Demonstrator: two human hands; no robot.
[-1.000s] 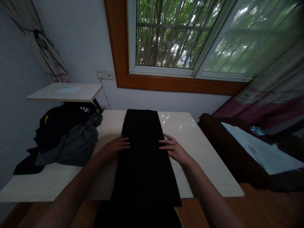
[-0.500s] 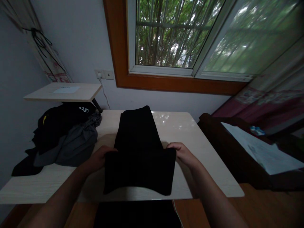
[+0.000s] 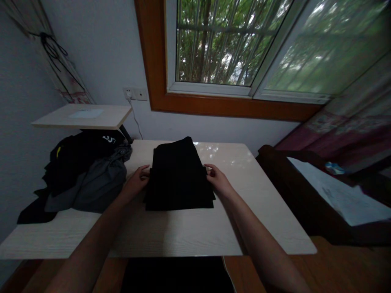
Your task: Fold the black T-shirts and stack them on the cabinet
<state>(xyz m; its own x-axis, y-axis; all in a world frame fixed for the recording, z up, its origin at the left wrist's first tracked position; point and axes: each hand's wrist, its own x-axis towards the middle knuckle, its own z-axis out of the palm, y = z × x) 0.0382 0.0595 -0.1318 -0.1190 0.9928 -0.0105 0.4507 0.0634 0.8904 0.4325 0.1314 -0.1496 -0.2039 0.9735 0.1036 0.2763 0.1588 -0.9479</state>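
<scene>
A folded black garment point(image 3: 180, 183) lies on the pale table point(image 3: 189, 236), its near part doubled back over the far part. The layers at its near edge are slightly offset, and its exact kind is hard to make out in the dark cloth. At the left corner of the folded-over flap is my left hand point(image 3: 136, 181), fingers apart beside the cloth edge. My right hand point(image 3: 219, 180) is at the opposite corner, with index finger and thumb spread around the edge. Neither hand appears closed on the fabric.
A heap of black and grey clothes point(image 3: 88, 175) lies on the table's left, partly under a small raised shelf point(image 3: 113, 116). Behind the table are a wall socket point(image 3: 134, 94) and a window point(image 3: 226, 49). A dark brown piece of furniture point(image 3: 275, 179) stands to the right, bearing a white sheet point(image 3: 330, 191).
The garment's near part, held up between both hands before, now lies folded forward on the rest. Both hands have moved away from me and closer together, and their fingers have loosened.
</scene>
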